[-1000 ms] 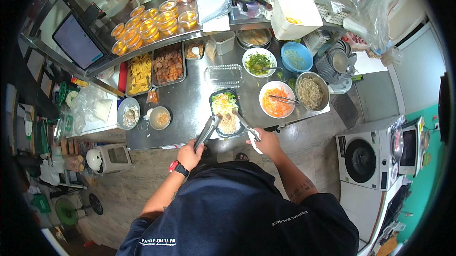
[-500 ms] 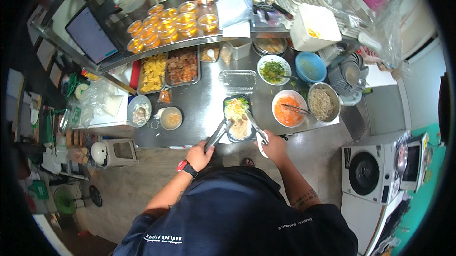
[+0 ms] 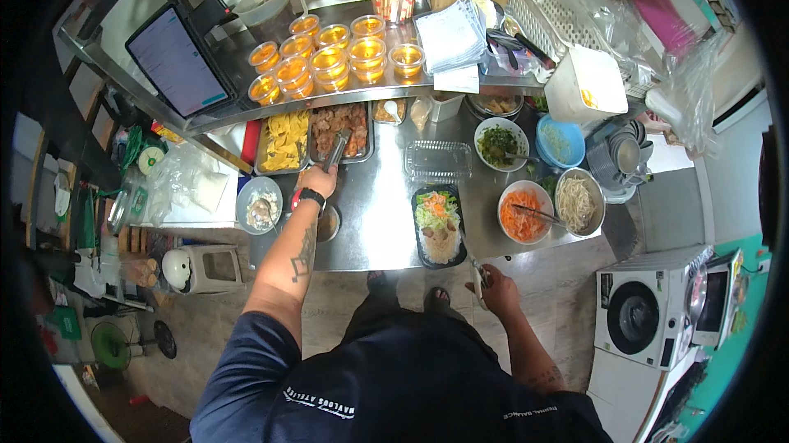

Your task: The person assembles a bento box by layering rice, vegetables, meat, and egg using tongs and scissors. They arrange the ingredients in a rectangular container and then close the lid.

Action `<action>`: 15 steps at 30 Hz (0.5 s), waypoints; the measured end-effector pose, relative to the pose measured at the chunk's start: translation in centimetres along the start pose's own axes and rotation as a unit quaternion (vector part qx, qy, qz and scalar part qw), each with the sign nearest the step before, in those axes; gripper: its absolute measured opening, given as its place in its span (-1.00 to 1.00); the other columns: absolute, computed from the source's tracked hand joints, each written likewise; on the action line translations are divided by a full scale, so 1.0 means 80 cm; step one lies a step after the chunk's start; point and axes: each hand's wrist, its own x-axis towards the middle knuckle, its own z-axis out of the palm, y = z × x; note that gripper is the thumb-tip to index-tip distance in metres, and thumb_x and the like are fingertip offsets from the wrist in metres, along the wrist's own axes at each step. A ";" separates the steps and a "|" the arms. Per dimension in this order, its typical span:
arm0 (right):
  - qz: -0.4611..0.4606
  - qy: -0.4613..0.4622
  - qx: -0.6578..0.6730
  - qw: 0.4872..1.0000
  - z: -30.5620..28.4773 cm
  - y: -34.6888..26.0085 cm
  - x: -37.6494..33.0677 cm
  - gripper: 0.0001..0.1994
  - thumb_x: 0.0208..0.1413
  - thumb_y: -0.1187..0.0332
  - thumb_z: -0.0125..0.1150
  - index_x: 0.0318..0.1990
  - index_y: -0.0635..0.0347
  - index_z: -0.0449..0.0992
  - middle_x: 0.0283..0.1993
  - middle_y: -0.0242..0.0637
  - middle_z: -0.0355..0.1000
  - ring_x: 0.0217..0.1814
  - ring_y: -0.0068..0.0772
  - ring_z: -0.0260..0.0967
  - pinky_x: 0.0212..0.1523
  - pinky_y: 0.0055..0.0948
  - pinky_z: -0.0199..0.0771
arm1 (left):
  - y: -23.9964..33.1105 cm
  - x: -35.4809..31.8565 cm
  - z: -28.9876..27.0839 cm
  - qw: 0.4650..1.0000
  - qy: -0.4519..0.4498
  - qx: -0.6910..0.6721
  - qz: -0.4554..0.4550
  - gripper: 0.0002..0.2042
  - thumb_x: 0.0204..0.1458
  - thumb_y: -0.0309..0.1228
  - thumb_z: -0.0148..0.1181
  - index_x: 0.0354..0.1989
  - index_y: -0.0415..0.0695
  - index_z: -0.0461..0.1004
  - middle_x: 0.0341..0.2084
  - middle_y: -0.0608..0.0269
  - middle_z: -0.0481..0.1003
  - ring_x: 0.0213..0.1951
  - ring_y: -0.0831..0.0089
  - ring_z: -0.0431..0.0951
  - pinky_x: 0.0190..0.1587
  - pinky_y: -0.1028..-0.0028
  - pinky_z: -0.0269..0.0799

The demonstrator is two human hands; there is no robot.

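Observation:
My left hand [image 3: 319, 183] is stretched forward, closed around metal tongs [image 3: 336, 148]. Their tips reach into the metal pan of chopped brown meat [image 3: 355, 124]. At the counter's front edge, my right hand [image 3: 500, 292] grips white-handled kitchen scissors [image 3: 480, 280], just right of a black takeaway tray [image 3: 461, 233]. In this tray lie shredded vegetables [image 3: 436, 208], small brown pieces and pale noodles [image 3: 441, 246]. A clear plastic lid [image 3: 438, 160] rests behind the tray. My left wrist partly covers a small bowl [image 3: 329, 224].
Bowls of chopped greens [image 3: 498, 144], carrot shreds [image 3: 526, 211] and bean sprouts [image 3: 578, 203] stand to the right. A pan of yellow pieces [image 3: 285, 140] and a grey bowl [image 3: 260, 203] are left. Overhead, a shelf [image 3: 329, 98] carries stacked orange-filled cups [image 3: 329, 65] and a tablet [image 3: 178, 58].
My left hand has carried the tongs from the black tray to the meat pan. My right hand has drawn the scissors back from the tray, toward the right. The view has shifted.

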 end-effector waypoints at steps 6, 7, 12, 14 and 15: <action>0.028 0.034 0.073 0.996 0.035 0.017 -0.029 -0.40 -0.05 -0.02 0.52 0.11 0.05 0.56 -0.26 0.01 0.61 -0.18 0.10 0.61 -0.15 -0.08 0.60 | 0.059 0.016 0.006 0.997 -0.075 0.020 -0.007 -0.39 0.17 0.12 0.05 0.08 -0.21 0.57 -0.08 -0.26 0.60 0.02 -0.12 0.60 0.11 0.09 0.48; 0.028 0.033 0.066 0.997 0.037 0.018 -0.033 -0.40 -0.05 -0.02 0.51 0.12 0.05 0.56 -0.26 0.00 0.61 -0.18 0.10 0.61 -0.15 -0.08 0.59 | 0.058 0.008 0.007 0.998 -0.052 0.012 0.013 -0.38 0.18 0.14 0.04 0.05 -0.21 0.59 -0.10 -0.25 0.61 -0.01 -0.12 0.61 0.09 0.10 0.48; 0.047 0.014 0.073 0.996 0.028 0.002 -0.034 -0.39 -0.06 -0.04 0.52 0.12 0.05 0.56 -0.27 -0.01 0.61 -0.17 0.10 0.61 -0.13 -0.08 0.59 | 0.045 0.007 0.006 0.997 -0.045 0.055 0.030 -0.40 0.19 0.13 0.04 0.11 -0.16 0.56 -0.13 -0.24 0.62 -0.02 -0.14 0.61 0.09 0.07 0.49; 0.052 0.011 0.079 0.995 0.020 -0.004 -0.032 -0.36 -0.09 -0.06 0.54 0.12 0.05 0.56 -0.27 -0.02 0.62 -0.16 0.09 0.61 -0.13 -0.08 0.58 | 0.063 -0.004 -0.009 0.996 -0.056 0.060 0.040 -0.41 0.19 0.11 0.06 0.14 -0.15 0.54 -0.14 -0.25 0.61 -0.03 -0.14 0.62 0.09 0.07 0.49; 0.047 0.016 0.079 0.996 0.017 -0.005 -0.030 -0.35 -0.10 -0.07 0.55 0.12 0.05 0.56 -0.27 -0.02 0.62 -0.17 0.09 0.61 -0.13 -0.09 0.58 | 0.070 -0.010 -0.016 0.995 -0.063 0.062 0.045 -0.41 0.19 0.10 0.06 0.15 -0.15 0.53 -0.15 -0.25 0.61 -0.03 -0.14 0.62 0.09 0.06 0.49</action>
